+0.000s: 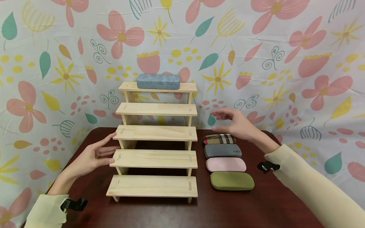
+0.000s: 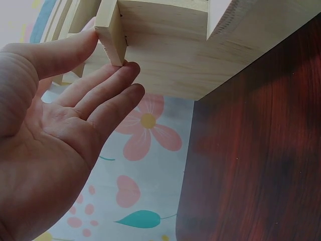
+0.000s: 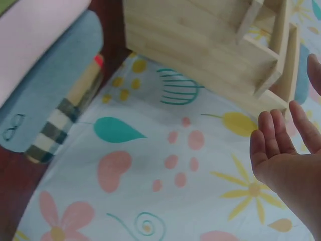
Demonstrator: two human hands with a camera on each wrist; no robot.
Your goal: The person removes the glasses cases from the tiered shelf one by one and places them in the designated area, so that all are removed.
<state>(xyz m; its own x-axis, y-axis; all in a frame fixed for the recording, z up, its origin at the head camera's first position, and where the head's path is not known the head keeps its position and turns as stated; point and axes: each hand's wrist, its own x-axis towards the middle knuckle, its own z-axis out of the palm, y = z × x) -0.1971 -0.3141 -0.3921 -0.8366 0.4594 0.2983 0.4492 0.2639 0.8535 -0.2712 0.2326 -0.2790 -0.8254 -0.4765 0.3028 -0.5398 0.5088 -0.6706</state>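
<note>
My left hand is at the left side of a stepped wooden display stand. In the left wrist view, its thumb and fingertips pinch the end of one shelf board. A blue glasses case lies lengthwise on the top shelf. With fingers loosely bent and nothing held, my right hand hovers right of the stand, above the far end of a column of glasses cases. From far to near, these are a plaid case, a grey-blue case, a pink case and an olive-green case.
The stand and cases are on a dark reddish-brown table. Behind it hangs a white cloth printed with flowers and leaves. Lower shelves of the stand step out toward the front. Black straps circle both sleeves.
</note>
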